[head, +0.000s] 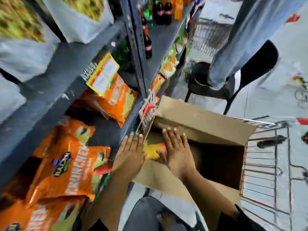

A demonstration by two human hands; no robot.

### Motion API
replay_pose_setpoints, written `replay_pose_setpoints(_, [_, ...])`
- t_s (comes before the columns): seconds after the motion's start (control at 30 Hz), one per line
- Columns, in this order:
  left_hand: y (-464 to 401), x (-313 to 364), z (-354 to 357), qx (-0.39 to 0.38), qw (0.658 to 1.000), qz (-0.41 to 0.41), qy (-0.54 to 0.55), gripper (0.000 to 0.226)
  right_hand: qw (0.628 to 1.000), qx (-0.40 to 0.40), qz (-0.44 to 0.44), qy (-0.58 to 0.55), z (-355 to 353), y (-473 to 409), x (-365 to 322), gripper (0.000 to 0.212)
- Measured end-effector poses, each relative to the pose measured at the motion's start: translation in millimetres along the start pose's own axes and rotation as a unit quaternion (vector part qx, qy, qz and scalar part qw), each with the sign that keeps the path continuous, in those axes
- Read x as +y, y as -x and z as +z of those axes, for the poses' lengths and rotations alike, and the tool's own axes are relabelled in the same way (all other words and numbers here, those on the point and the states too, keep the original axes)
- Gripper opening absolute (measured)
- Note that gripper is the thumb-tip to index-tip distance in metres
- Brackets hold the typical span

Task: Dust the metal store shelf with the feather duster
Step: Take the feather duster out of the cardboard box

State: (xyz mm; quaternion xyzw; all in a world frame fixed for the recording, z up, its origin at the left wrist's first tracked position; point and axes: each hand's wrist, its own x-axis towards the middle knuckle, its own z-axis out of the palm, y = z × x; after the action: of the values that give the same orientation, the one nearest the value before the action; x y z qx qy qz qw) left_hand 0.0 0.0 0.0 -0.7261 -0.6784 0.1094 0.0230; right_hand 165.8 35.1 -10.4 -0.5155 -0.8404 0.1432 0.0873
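The grey-blue metal shelf runs along the left, and several orange snack bags lie on its lower board. No feather duster is in view. My left hand and my right hand press from either side on a yellow-orange packet. They hold it over the near edge of an open cardboard box, just right of the shelf's front edge. Fingers of both hands point away from me. The picture is blurred.
The box sits in a wire shopping cart on my right. Beyond it is a black chair with a person's jeans-clad leg on it. Dark soda bottles stand on a farther shelf. Pale floor lies to the right.
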Motion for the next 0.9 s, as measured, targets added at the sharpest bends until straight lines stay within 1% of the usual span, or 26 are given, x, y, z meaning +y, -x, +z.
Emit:
replay_pose_setpoints(0.03, [-3.4,4.5,13.7,-0.011,1.0,-0.001,-0.005,0.062,1.0,-0.001,0.005,0.005,14.7,3.0,2.9,0.063])
replay_pose_setpoints(0.07, [-5.3,8.2,21.2,-0.039,0.999,0.001,0.006,0.063,1.0,-0.006,0.009,0.005,22.9,3.3,5.1,0.063])
replay_pose_setpoints(0.13, [-8.2,13.6,44.4,-0.085,0.996,-0.012,-0.004,0.058,0.999,-0.023,0.029,0.015,45.1,10.0,11.2,0.064])
replay_pose_setpoints(0.17, [-13.9,15.8,48.2,-0.12,0.993,-0.017,-0.01,0.054,0.999,-0.023,0.032,0.02,54.9,10.9,14.1,0.064])
replay_pose_setpoints(0.23, [-20.9,17.0,48.7,-0.158,0.987,-0.031,-0.029,0.035,0.998,-0.033,0.035,0.029,63.4,9.9,16.3,0.064])
replay_pose_setpoints(0.27, [-24.2,18.6,51.9,-0.185,0.982,-0.036,-0.011,0.026,0.998,-0.034,0.036,0.032,65.0,8.2,17.2,0.064])
replay_pose_setpoints(0.3, [-25.9,20.1,54.2,-0.188,0.981,-0.042,0.004,0.028,0.998,-0.033,0.037,0.034,66.0,7.0,18.5,0.064])
replay_pose_setpoints(0.33, [-28.5,21.8,57.9,-0.186,0.982,-0.03,0.006,0.031,0.998,-0.033,0.04,0.036,65.4,5.7,19.7,0.064])
replay_pose_setpoints(0.4, [-31.2,24.9,59.7,-0.185,0.983,-0.016,-0.013,0.033,0.998,-0.029,0.044,0.035,59.6,2.8,19.8,0.063])
replay_pose_setpoints(0.57, [-28.3,18.5,33.1,-0.225,0.974,0.004,-0.009,0.034,0.998,-0.018,0.052,0.036,33.3,0.6,16.4,0.063])
replay_pose_setpoints(0.73, [-13.6,1.1,-25.8,-0.234,0.972,-0.013,0.023,0.032,0.998,-0.016,0.048,0.041,-4.9,5.3,-4.6,0.064])
replay_pose_setpoints(0.83, [5.7,-14.6,-75.6,-0.219,0.975,-0.023,0.038,0.031,0.998,0.01,0.045,0.038,-45.7,6.6,-24.6,0.063])
replay_pose_setpoints(0.9, [23.3,-20.7,-108.2,-0.228,0.968,-0.05,0.088,0.03,0.998,0.023,0.046,0.031,-73.8,5.6,-34.7,0.064])
